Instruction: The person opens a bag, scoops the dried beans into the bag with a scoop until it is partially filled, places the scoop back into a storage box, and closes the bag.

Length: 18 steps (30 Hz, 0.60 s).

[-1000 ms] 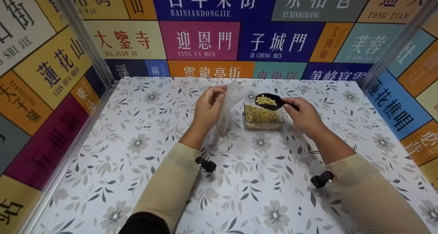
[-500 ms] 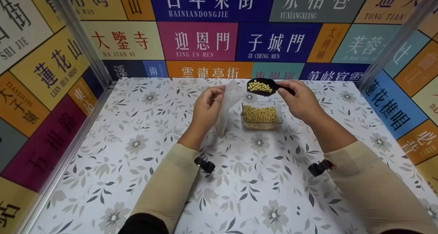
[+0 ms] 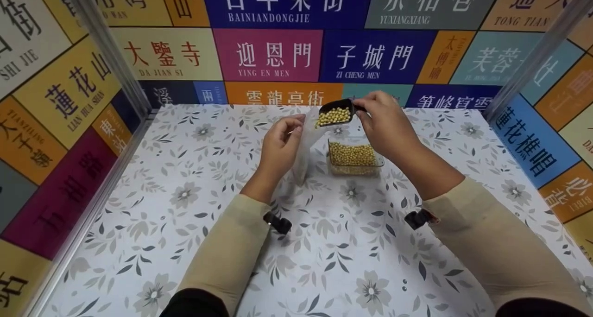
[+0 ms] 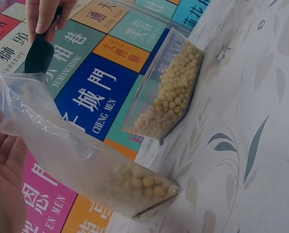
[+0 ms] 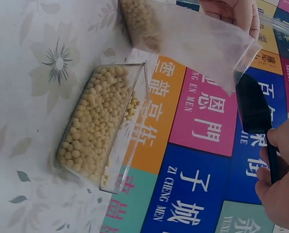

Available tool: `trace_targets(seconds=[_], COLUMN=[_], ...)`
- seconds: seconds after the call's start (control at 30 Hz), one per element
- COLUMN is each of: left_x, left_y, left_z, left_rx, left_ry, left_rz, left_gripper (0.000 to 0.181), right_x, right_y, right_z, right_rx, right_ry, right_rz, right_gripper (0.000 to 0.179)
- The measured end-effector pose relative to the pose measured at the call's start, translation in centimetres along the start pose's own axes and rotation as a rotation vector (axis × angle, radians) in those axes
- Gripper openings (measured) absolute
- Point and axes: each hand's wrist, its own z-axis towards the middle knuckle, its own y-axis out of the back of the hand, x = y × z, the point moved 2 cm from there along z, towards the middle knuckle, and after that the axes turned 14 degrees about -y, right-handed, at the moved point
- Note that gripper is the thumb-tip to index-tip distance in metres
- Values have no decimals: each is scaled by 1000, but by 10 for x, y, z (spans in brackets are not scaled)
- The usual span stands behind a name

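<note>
My left hand [image 3: 281, 141] pinches the top of a clear zip bag [image 4: 72, 141] and keeps it upright. Some soybeans [image 4: 142, 183] lie in the bag's bottom corner. My right hand [image 3: 387, 120] grips the handle of a small black scoop [image 3: 337, 112], heaped with yellow soybeans. The scoop's lip is tilted down right at the bag's mouth, as the right wrist view [image 5: 253, 104] also shows. Below the scoop a clear rectangular container [image 3: 356, 169] full of soybeans stands on the table.
A table [image 3: 194, 252] with a flowered white cover carries everything. Panels with coloured street-name signs [image 3: 268, 55] rise along its back and both sides. Metal posts [image 3: 118, 48] stand at the back corners.
My right hand has lifted the loaded scoop from above the container, up and left to the bag's mouth, and tipped it. The left hand and the bag have hardly moved.
</note>
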Motion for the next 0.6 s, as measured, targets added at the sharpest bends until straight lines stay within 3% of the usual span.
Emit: trace_targets(seconds=[0.4, 0.6], left_x=[2, 2], left_y=[0, 1], left_z=[0, 1], left_rx=[-22, -25], left_ry=[1, -5], left_rz=[5, 19], left_gripper=[13, 14], right_x=[9, 6], right_y=[4, 3], right_z=[-1, 0], right_rx=[-180, -205], right_ry=[212, 225], right_rz=[-57, -39], right_gripper=[30, 29])
